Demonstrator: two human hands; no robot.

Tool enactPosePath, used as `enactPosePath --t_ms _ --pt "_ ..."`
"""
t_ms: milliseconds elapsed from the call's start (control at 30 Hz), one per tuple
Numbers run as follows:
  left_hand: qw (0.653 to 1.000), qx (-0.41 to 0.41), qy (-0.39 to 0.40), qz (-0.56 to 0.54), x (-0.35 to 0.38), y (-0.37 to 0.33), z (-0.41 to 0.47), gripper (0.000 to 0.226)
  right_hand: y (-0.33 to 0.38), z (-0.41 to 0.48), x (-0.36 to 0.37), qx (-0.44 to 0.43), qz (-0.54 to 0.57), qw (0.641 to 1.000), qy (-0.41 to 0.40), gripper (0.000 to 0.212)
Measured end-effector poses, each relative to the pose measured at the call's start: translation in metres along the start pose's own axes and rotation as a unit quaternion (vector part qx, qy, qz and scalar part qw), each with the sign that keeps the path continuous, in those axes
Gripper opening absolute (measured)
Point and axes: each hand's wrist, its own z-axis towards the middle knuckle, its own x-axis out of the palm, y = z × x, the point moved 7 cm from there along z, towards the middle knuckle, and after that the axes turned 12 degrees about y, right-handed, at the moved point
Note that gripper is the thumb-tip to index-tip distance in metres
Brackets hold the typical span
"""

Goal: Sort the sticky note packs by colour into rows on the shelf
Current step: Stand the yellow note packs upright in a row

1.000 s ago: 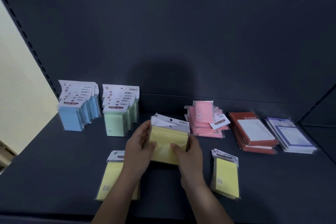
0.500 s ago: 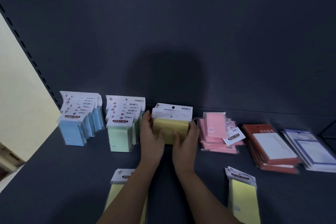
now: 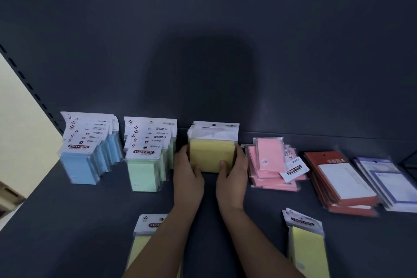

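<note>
– Along the back of the dark shelf, what stands there?

– Three groups, side by side. At the far left is a row of blue packs, upright, one behind another with their white headers up. Just beside it stands a row of green packs, set the same way. Right of the green comes a bundle of yellow packs, upright, its white header card close to the back panel.

– Who holds the yellow bundle?

– Both hands. The person's left hand grips its left side, fingers wrapped round the edge and thumb on the front face. The right hand mirrors that on the right side. The two forearms reach in from the near edge, almost parallel, with the wrists low over the shelf. Whether the bundle's foot bears on the shelf cannot be told.

– And further right?

– A pile of pink packs lies flat and askew, near the right hand but apart from it. Beyond it a fanned stack of red packs lies flat, and just beside that, at the picture's edge, a stack of purple-bordered packs.

– Anything toward the front?

– Two more lie flat, well apart. The left yellow pack is partly hidden by the left forearm. The right yellow pack lies to the right of the right forearm, touched by neither hand.
</note>
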Motion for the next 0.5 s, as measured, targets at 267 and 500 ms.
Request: enactPosePath --t_ms 267,500 --pt "1.0 0.006 -0.013 0.006 0.001 0.0 0.002 0.058 -0.002 0.0 -0.001 0.014 -0.021 1.0 -0.012 0.052" --pt "0.996 0.053 -0.068 -0.01 -0.009 -0.032 -0.012 0.061 -0.004 -0.004 0.004 0.049 -0.025 0.998 0.045 0.068"
